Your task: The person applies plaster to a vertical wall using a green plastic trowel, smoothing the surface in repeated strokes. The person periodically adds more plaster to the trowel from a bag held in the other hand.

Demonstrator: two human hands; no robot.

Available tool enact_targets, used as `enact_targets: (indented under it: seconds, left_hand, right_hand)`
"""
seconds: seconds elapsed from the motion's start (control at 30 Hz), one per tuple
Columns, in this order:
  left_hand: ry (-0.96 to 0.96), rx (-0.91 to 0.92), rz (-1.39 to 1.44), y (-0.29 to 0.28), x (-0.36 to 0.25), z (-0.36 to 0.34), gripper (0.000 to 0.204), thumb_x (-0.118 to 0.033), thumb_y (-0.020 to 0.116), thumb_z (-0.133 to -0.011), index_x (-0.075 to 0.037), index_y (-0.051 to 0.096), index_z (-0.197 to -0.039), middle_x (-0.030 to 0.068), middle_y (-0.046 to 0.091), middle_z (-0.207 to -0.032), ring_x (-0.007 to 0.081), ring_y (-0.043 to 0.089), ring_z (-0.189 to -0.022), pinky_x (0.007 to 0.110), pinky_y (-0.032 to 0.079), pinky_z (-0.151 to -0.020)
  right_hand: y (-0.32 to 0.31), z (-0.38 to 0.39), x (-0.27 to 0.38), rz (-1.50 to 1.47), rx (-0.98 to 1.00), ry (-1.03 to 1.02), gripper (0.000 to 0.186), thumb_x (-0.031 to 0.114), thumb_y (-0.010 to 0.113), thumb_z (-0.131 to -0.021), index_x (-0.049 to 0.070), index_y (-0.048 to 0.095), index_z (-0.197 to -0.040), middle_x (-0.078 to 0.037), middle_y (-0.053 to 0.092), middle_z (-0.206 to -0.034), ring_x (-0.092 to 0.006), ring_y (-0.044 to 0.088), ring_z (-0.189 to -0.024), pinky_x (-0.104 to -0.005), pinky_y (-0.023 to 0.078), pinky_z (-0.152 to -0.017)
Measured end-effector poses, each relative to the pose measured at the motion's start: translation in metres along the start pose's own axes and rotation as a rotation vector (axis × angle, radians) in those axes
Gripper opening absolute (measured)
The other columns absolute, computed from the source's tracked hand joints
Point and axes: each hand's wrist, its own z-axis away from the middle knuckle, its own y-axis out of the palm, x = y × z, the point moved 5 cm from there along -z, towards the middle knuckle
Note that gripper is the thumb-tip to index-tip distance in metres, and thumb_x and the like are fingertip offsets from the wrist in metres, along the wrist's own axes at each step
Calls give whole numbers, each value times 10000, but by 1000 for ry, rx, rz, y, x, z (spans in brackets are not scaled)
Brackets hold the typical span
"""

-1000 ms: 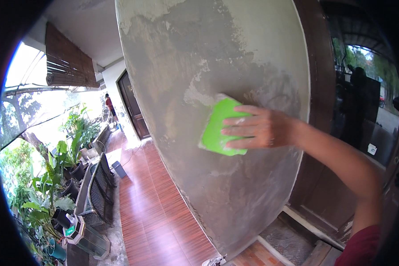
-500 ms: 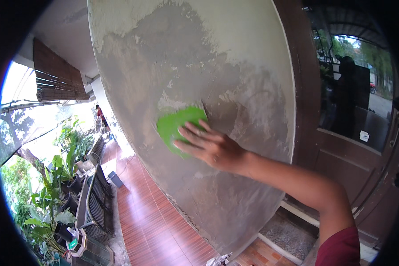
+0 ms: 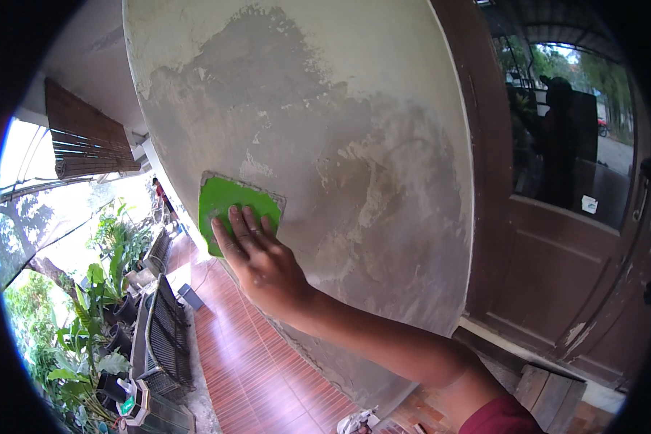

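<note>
My right hand (image 3: 267,271) grips a flat green plaster spreader (image 3: 228,195) against the wall (image 3: 405,65), its fingers laid over the spreader's face. The thumb is hidden. A rim of grey plaster clings to the spreader's upper and right edges. Around it, a wide patch of grey plaster (image 3: 267,108) covers much of the paler wall, smeared unevenly with a few light bare spots. The spreader now lies close to the wall's left edge. My left hand is out of view.
Right of the wall stands a brown door (image 3: 542,282) with a dark glass pane. On the left, a red tiled walkway (image 3: 260,362) runs past a dark woven bench (image 3: 168,336) and potted plants (image 3: 87,340). A rolled blind (image 3: 90,137) hangs above; a person (image 3: 163,195) is far off.
My right hand has slid the spreader leftward across the wall, toward its left edge, and turned it. The view has also shifted slightly.
</note>
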Motion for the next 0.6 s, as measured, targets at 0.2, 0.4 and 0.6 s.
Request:
enact_targets:
  seconds: [0.2,0.4,0.6]
  left_hand:
    - [16,-50,51,-4,1,9,338,-38,562,-887,-13,560,-1224,16,589,-790,105,569,-659,243,466,-551]
    - [-13,-3,9,-3,-2,12,208,-76,566,-915,-13,575,-1113,24,594,-788,110,567,-642,253,468,-551]
    - [-32,-15,-43,-16,-3,14,374,-74,561,-916,18,523,-1277,25,578,-763,101,545,-597,246,451,-510]
  right_hand:
    - [-64,-16,-59,73,-268,98,567,-128,533,-782,-50,465,-1340,-293,560,-1245,-411,576,-1144,-398,508,-983]
    - [27,-41,5,96,29,105,616,17,507,-876,-37,279,-1446,-388,406,-1350,-531,446,-1227,-523,388,-1059]
    - [-34,-17,2,-212,-223,55,485,13,533,-886,-45,443,-1359,-320,531,-1274,-431,526,-1210,-478,455,-1019]
